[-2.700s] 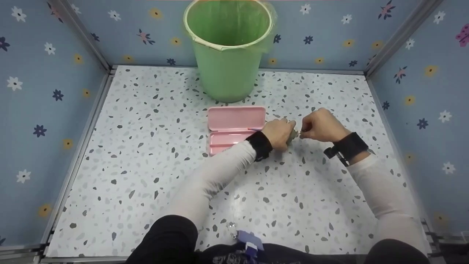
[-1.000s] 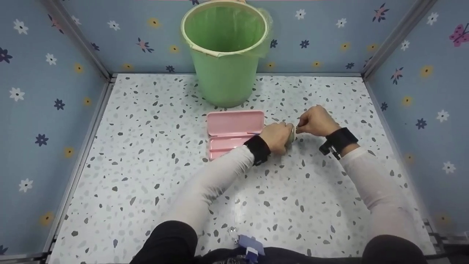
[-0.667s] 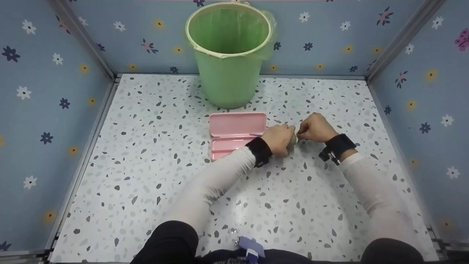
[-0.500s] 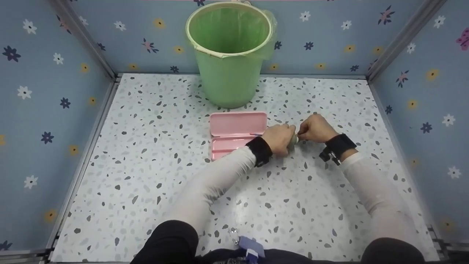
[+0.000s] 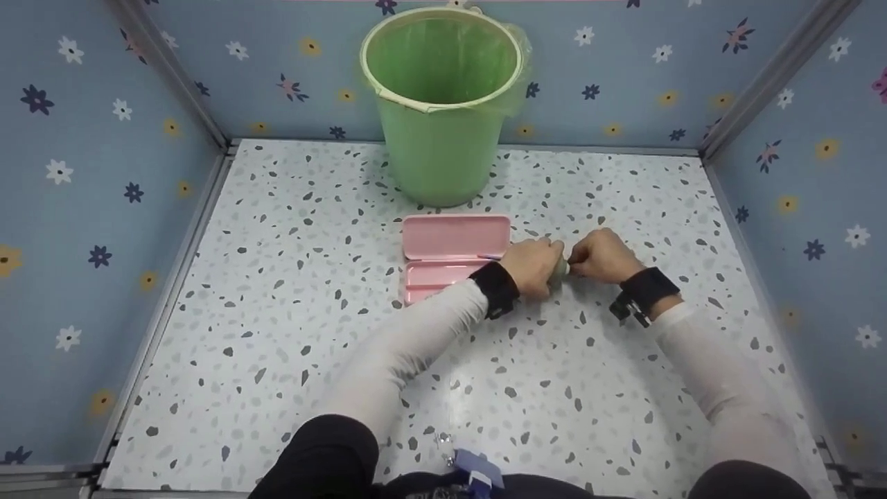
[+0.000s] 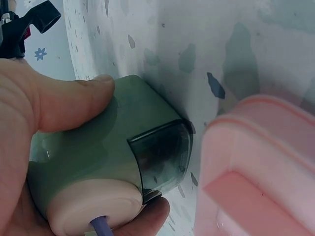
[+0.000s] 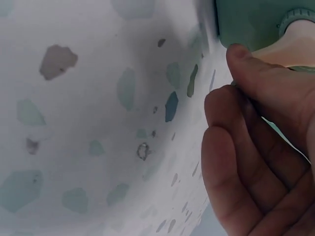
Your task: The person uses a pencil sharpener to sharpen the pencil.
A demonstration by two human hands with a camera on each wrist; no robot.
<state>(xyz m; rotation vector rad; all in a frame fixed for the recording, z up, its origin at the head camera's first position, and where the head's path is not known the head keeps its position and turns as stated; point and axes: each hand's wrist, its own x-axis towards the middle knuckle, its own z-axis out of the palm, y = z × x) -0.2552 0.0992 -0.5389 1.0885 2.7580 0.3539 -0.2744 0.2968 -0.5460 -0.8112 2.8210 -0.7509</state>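
A green pencil sharpener with a cream front and a dark see-through drawer lies on the table. My left hand grips its body, thumb on one side and fingers on the other. From the hole in the cream front sticks a purple pencil. On the opposite side, my right hand pinches the end of the cream crank between thumb and forefinger; the fingers hide the crank's tip. An unfolded pink pencil case sits left of the sharpener, partly covered by the left arm.
At the back stands a green bin lined with a bag. A thin blue-and-red stick shows at the pencil case's hinge. Flowered panels wall the speckled table at the back and sides.
The right hand has gone round slightly at the crank, rising and then coming down nearer to me. The left hand keeps its hold on the sharpener. The head view has shifted a little.
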